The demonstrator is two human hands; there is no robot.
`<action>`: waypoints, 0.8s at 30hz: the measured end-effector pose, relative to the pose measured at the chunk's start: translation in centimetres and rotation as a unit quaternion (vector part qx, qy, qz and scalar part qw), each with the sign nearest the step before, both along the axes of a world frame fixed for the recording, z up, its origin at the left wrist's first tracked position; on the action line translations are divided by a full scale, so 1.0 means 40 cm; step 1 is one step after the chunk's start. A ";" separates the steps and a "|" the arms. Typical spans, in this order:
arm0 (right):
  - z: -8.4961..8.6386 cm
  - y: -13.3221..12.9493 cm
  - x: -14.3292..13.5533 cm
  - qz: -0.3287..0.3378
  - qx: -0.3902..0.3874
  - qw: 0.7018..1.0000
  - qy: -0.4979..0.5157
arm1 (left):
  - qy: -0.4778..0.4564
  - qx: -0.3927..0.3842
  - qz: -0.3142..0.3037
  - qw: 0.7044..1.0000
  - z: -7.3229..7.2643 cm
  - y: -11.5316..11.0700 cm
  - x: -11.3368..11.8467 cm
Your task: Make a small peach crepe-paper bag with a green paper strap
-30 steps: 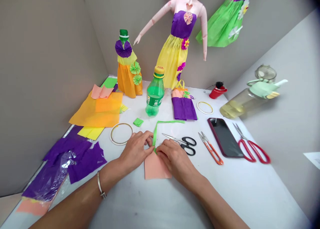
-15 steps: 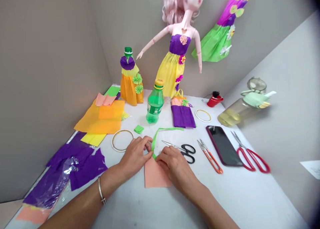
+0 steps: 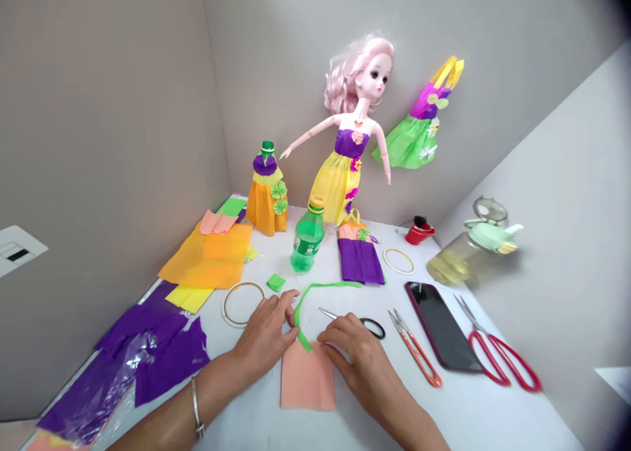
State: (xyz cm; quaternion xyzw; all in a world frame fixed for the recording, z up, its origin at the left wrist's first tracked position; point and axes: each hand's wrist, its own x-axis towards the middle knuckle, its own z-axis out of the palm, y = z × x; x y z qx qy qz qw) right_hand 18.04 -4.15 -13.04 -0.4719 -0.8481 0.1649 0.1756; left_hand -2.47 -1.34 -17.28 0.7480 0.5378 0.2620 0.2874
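A narrow green crepe-paper strip [image 3: 302, 338] curves across the white table, its near end at the top edge of a folded peach crepe-paper piece [image 3: 308, 379]. My left hand [image 3: 266, 332] has its curled fingers and thumb at the strip's left side, closed on it near the bend. Beside the peach piece's upper right corner is my right hand [image 3: 357, 359], its fingers bent and a little apart, with nothing seen in them. That hand partly covers the black-handled scissors [image 3: 373, 328]. A small folded green piece [image 3: 275, 282] lies beyond my left hand.
A green bottle [image 3: 306, 240], a doll [image 3: 357, 142] and a dressed bottle [image 3: 267, 201] stand behind. Tape rolls, orange snips [image 3: 419, 352], a phone [image 3: 441, 326] and red scissors [image 3: 497, 352] lie right. Orange sheets [image 3: 207, 260] and purple paper [image 3: 172, 359] lie left.
The view has tilted up, so things sit lower. My right hand has moved off the strip's near end to the right, and more of the peach piece shows.
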 end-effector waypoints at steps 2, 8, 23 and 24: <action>-0.003 0.005 0.010 -0.021 0.025 0.999 0.013 | -0.001 0.001 0.003 1.000 0.002 -0.003 0.001; -0.024 0.015 0.021 -0.055 0.067 0.996 0.029 | -0.013 0.025 0.028 0.999 0.020 0.012 -0.018; -0.083 0.042 0.054 -0.219 0.090 0.970 0.060 | 0.044 0.073 0.147 0.985 0.057 0.114 -0.190; -0.086 0.043 0.057 -0.231 0.080 0.968 0.062 | 0.046 0.073 0.149 0.985 0.057 0.115 -0.195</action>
